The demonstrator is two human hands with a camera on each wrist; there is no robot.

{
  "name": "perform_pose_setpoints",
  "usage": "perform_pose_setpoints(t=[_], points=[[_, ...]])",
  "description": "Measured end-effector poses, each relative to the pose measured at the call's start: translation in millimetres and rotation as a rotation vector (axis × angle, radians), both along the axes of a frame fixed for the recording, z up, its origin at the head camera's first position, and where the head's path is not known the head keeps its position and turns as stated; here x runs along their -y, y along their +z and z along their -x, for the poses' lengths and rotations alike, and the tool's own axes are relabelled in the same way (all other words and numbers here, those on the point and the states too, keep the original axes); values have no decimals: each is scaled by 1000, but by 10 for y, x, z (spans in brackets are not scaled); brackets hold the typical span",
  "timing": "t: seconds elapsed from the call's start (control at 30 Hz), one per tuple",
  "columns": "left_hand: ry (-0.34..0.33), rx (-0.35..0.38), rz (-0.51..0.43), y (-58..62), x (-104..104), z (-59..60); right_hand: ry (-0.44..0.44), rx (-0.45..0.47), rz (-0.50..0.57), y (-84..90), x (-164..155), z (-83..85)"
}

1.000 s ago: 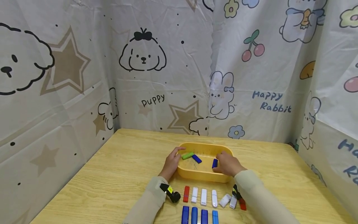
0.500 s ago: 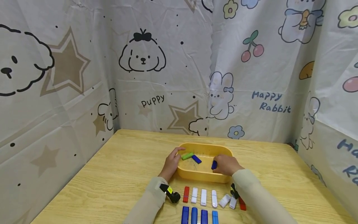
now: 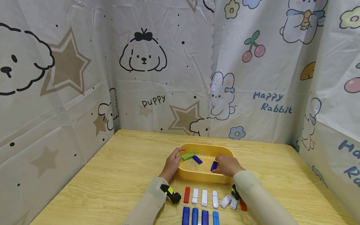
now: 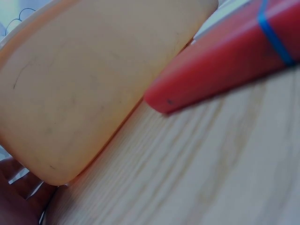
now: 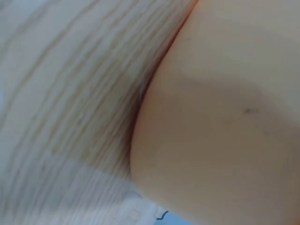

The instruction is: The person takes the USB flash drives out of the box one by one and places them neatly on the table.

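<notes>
In the head view my left hand (image 3: 172, 164) holds the left end of a yellow plastic tub (image 3: 203, 177), one finger reaching over its rim; in the left wrist view fingers (image 4: 21, 190) lie at the tub's lower corner. My right hand (image 3: 228, 165) is down inside the tub's right end, its fingers pinching a dark blue USB stick (image 3: 214, 166). The fingertips on its far side are hidden. Left of it, on the tub's floor, lie a green USB stick (image 3: 188, 156) and another dark blue USB stick (image 3: 197, 159), end to end at an angle.
In front of the tub is a row with a red stick (image 3: 187, 195), several white sticks (image 3: 204, 198), and another red one (image 3: 243, 205) partly behind my right wrist. Nearer still stand several blue sticks (image 3: 186, 215). Patterned curtains (image 3: 157, 84) enclose the wooden table (image 3: 126, 162).
My right fingers have closed in on the dark blue stick, which has shifted slightly left and nearer in the tub. My left hand and the tub keep their place.
</notes>
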State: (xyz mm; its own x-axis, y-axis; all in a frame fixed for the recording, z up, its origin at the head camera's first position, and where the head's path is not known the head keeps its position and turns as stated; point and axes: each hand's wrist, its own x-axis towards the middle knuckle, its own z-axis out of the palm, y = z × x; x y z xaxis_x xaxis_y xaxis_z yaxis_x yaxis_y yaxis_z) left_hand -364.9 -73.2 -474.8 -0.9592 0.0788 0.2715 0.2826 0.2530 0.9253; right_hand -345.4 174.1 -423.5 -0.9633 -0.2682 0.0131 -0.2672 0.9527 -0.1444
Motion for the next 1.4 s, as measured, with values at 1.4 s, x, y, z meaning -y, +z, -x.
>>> perform_pose_setpoints(t=[1.4], points=[[2, 4, 10, 38, 4, -13, 114, -194, 423, 193, -146, -382]])
